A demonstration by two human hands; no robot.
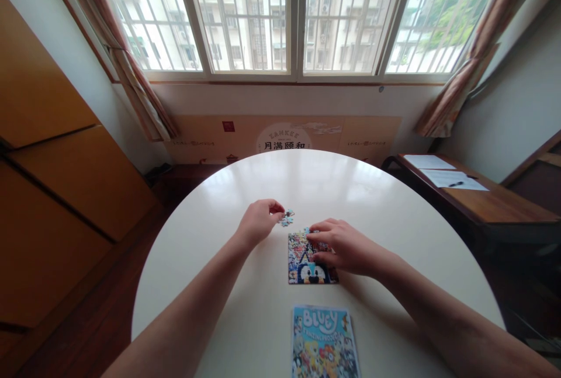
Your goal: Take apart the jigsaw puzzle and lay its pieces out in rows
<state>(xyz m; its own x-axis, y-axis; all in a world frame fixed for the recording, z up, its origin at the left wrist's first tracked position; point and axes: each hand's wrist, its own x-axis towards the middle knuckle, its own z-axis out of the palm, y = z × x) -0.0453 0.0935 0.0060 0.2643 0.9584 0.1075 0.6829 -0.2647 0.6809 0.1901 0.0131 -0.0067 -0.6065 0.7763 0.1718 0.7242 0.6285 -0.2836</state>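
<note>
A small, partly assembled colourful jigsaw puzzle (304, 261) lies on the round white table (219, 284). My right hand (344, 246) rests on the puzzle's upper right part, fingers curled and pressing on the pieces. My left hand (258, 220) hovers just left of a few loose puzzle pieces (287, 217) above the puzzle, its fingers pinched together at those pieces. A "Bluey" puzzle box or reference picture (323, 343) lies flat nearer to me, below the puzzle.
A wooden side table (491, 205) with white papers (453, 179) and a pen stands at the right. Wooden cabinets (56, 179) fill the left. A barred window with curtains and a cardboard panel (284, 138) are behind the table.
</note>
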